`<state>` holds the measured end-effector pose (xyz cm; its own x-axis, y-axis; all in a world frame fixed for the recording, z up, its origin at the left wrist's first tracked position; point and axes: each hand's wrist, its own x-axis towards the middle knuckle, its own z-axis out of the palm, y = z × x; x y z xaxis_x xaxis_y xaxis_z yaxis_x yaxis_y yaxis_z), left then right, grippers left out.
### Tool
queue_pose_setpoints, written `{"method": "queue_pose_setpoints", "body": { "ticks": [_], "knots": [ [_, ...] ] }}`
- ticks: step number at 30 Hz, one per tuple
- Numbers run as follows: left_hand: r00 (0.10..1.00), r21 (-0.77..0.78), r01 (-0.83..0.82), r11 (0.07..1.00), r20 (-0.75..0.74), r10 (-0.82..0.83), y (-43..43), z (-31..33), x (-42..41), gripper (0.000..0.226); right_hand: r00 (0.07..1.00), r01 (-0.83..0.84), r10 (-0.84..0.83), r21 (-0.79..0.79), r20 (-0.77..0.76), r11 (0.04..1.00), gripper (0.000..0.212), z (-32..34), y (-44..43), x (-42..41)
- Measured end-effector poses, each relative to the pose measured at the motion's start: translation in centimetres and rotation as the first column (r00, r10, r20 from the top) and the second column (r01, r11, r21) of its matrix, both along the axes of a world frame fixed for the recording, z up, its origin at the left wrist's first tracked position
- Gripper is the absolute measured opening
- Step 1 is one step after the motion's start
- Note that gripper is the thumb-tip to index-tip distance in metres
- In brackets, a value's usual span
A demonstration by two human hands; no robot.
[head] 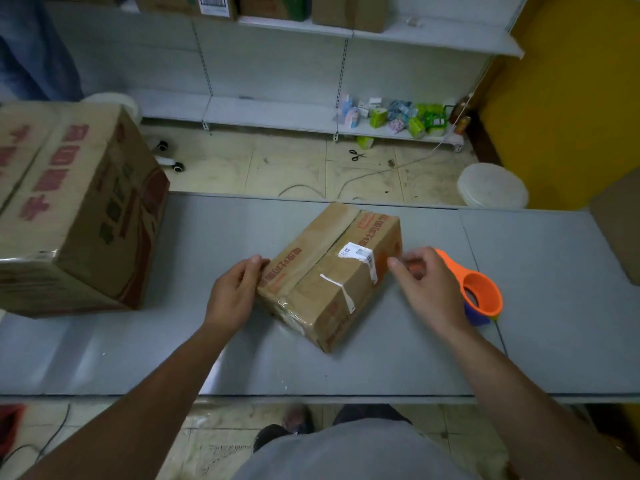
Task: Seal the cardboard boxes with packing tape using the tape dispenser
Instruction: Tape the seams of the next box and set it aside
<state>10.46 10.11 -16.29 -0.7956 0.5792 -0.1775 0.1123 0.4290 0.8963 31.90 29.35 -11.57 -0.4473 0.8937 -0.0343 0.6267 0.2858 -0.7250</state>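
**A:** Starting near: the left hand is resting straight fingers against the near-left side of the small brown cardboard box, which is sitting mid-way along the grey table.

**B:** The right hand is sitting just off the box's right edge with its fingers half curled. It's too blurred to say whether it's pinching anything.

**A:** The box is lying between the hands, its long axis and top seam running near-left to far-right. It's carrying old glossy tape and torn white labels.

**B:** The orange plastic tape dispenser is lying just right of the right hand, so I'm judging that's the hand to take it.
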Motion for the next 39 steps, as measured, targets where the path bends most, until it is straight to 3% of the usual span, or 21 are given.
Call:
{"method": "queue_pose_setpoints", "body": {
  "ticks": [1, 3, 5, 8, 12, 15, 17, 20, 22, 25, 27, 29, 31, 33, 35, 37, 39],
  "knots": [
    [1.0, -0.015, -0.01, 1.0, 0.006, 0.01, -0.2, 0.1, 0.0, 0.033, 0.999, -0.005, 0.007, 0.039, -0.05, 0.999, 0.031, 0.0, 0.6, -0.5],
    [0.998, -0.081, -0.019, 0.997, 0.057, 0.023, -0.7, 0.7, 0.8, 0.056, 0.997, -0.056, 0.058, 0.023, -0.05, 0.998, 0.051, 0.2, 1.6, -1.6],
    [0.996, -0.253, 0.034, 0.967, 0.083, -0.013, -1.9, 1.7, 1.9, 0.085, 0.995, -0.095, 0.097, -0.092, 0.018, 0.991, 0.063, 0.2, 2.1, -2.8],
    [0.978, -0.475, 0.2, 0.857, 0.144, -0.148, -4.1, 3.0, 3.5, 0.088, 0.967, -0.147, 0.157, -0.061, 0.199, 0.987, 0.06, -0.6, 2.4, -3.7],
    [0.884, -0.256, 0.352, 0.9, 0.406, -0.23, -4.1, 4.4, 6.9, 0.058, 0.921, -0.195, 0.166, 0.049, 0.352, 0.979, 0.048, -0.6, 1.5, -4.6],
    [0.84, -0.069, 0.188, 0.98, 0.528, -0.125, -2.6, 4.7, 5.8, 0.06, 0.92, -0.162, 0.133, 0.048, 0.368, 0.986, 0.036, 0.0, 1.3, -5.1],
    [0.829, 0.073, 0.032, 0.997, 0.555, -0.067, -1.5, 5.0, 3.8, 0.068, 0.873, -0.227, 0.209, -0.012, 0.44, 0.974, 0.037, 0.6, 0.8, -4.5],
    [0.905, 0.132, -0.163, 0.978, 0.414, 0.095, -0.1, 5.2, 0.6, 0.07, 0.728, -0.377, 0.502, -0.339, 0.466, 0.862, 0.034, 2.6, -0.7, -2.3],
    [0.944, 0.035, -0.252, 0.967, 0.23, 0.237, 0.1, 4.8, -0.2, 0.075, 0.769, -0.355, 0.523, -0.435, 0.367, 0.828, 0.037, 4.1, -1.1, -1.1],
    [0.963, -0.054, -0.203, 0.978, -0.193, 0.189, -0.6, 3.5, 0.5, 0.084, 0.933, -0.224, 0.249, -0.121, 0.26, 0.967, 0.023, 4.8, -0.2, -1.1],
    [0.98, -0.031, -0.066, 0.997, -0.189, 0.059, -0.8, 2.6, 1.5, 0.085, 0.962, -0.226, 0.245, -0.155, 0.119, 0.962, 0.038, 4.2, -0.3, -2.2],
    [0.98, -0.061, 0.054, 0.997, -0.188, -0.065, -0.5, 1.7, 1.7, 0.085, 0.93, -0.316, 0.35, -0.249, 0.108, 0.916, 0.048, 2.9, -1.2, -3.4],
    [0.961, -0.081, 0.127, 0.989, -0.238, -0.142, 0.7, 1.2, 0.8, 0.085, 0.883, -0.384, 0.4, -0.113, 0.244, 0.916, 0.045, 1.1, -1.9, -3.6],
    [0.934, -0.179, 0.135, 0.975, -0.306, -0.185, 2.7, 1.4, -0.5, 0.087, 0.871, -0.38, 0.338, 0.055, 0.356, 0.923, 0.048, 0.2, -2.0, -3.0],
    [0.893, -0.329, 0.014, 0.944, -0.421, -0.16, 4.6, 2.4, -1.0, 0.09, 0.903, -0.316, 0.278, 0.066, 0.327, 0.947, 0.05, -0.1, -1.5, -2.2],
    [0.885, -0.303, -0.056, 0.951, -0.457, -0.094, 6.0, 4.4, 0.4, 0.084, 0.915, -0.303, 0.29, 0.004, 0.282, 0.953, 0.039, -0.2, -0.8, -1.6],
    [0.836, -0.172, 0.079, 0.982, -0.525, -0.159, 7.0, 5.6, 3.2, 0.069, 0.918, -0.324, 0.332, -0.073, 0.215, 0.943, 0.017, 0.1, -0.2, -1.3]
  ]
}}
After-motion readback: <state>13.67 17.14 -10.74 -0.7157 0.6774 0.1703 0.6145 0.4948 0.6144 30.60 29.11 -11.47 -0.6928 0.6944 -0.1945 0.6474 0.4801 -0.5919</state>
